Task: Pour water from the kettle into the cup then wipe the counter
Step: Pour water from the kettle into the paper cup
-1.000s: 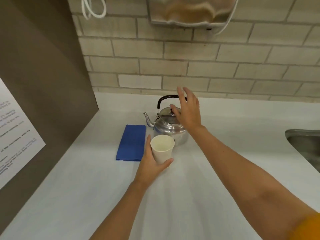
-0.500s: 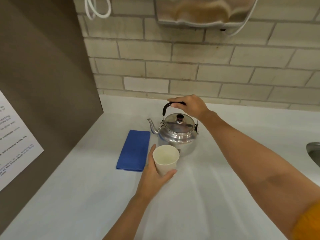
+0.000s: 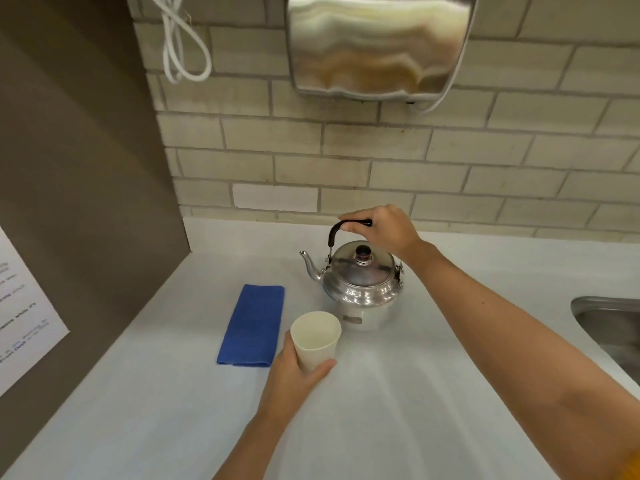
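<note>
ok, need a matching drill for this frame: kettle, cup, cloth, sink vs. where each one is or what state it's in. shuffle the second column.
Things:
1. kettle
2. cup
3. cloth
4. sink

Places or states:
A. lying folded on the counter, left of the cup, no hand on it
B. at the right edge of the view
C. gripped by its black handle in the right hand
D. held in the left hand, looks empty

Pairs: 1-C, 2-D, 3-A, 4-B
</note>
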Tool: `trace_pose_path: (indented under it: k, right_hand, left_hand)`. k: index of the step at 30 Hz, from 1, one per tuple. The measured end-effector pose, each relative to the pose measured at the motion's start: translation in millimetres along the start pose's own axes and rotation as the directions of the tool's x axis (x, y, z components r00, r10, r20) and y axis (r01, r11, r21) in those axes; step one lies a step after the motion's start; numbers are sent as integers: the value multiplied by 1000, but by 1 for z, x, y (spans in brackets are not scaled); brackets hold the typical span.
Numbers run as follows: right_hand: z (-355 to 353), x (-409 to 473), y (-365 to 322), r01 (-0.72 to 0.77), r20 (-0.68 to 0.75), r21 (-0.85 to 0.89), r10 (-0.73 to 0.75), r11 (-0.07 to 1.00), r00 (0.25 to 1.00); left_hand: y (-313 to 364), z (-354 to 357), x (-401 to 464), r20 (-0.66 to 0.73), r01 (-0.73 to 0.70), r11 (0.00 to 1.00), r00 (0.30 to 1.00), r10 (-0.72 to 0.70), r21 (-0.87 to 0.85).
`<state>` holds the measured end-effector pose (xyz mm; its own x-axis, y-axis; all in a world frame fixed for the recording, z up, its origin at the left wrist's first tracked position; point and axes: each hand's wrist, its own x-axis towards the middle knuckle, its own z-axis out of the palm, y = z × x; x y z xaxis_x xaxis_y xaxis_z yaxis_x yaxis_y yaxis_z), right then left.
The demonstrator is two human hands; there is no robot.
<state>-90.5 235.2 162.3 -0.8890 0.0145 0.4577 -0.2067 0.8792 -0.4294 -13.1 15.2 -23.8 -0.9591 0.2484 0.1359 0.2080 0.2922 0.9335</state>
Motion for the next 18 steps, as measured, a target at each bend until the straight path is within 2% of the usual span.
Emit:
trace_pose_path:
  k: [5,9,14,18]
  right_hand:
    - [-41,-19,-16,37,25,-69,-35,997,999]
    - [-68,-29,-33,121,83,-192,-107,974,991]
    - [-89,-38,-61,169,208,-262,-115,950,971]
    - [-96,-46,-87,267,304,-298,-174,916,937]
  left_hand:
    - [5,-1,-3,1,-21,999,1000,21,28]
    - [8,-2,-5,-5,-30,999,1000,30,31]
    - [9,-1,-5,-21,-33,999,999,34,31]
    - [7,-1,-4,-20,-44,998,999,44,36]
